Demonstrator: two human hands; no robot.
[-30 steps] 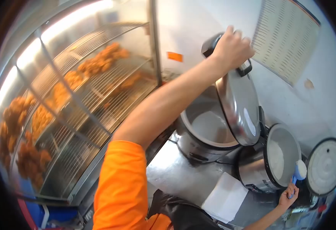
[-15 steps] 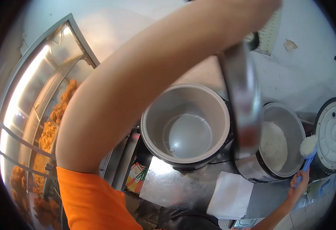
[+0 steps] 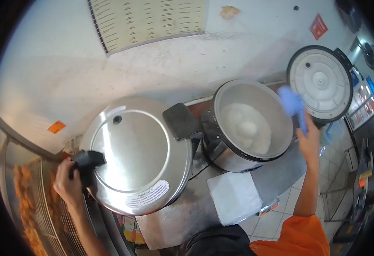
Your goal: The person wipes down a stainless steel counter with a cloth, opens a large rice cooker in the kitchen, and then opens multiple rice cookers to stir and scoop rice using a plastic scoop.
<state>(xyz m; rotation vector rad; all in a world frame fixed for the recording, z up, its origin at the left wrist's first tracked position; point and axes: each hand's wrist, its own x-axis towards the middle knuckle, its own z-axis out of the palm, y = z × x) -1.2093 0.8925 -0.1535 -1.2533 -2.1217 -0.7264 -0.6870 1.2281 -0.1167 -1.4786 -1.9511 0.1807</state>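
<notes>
My left hand (image 3: 68, 181) is closed around the black handle at the left of a shiny metal rice cooker lid (image 3: 131, 149). That lid now covers the left rice cooker, hiding its inside. On the right, my right hand (image 3: 308, 136) grips the handle of a blue rice scoop (image 3: 293, 102), blurred by motion. The scoop is tilted over the right rim of the second rice cooker (image 3: 219, 151), which stands uncovered. White rice (image 3: 246, 128) lies in its pot, with a rounded lump on top.
Upright behind the open cooker stands its white-lined lid (image 3: 319, 83). A stack of white paper sheets (image 3: 234, 198) lies on the steel counter (image 3: 170, 224). At left is a display case (image 3: 46, 196) holding fried food. A printed chart (image 3: 148, 21) hangs on the wall.
My left hand has brought the raised lid down onto the left cooker. The rice that sat in the scoop is no longer seen there, and a lump shows in the pot. The view has turned right.
</notes>
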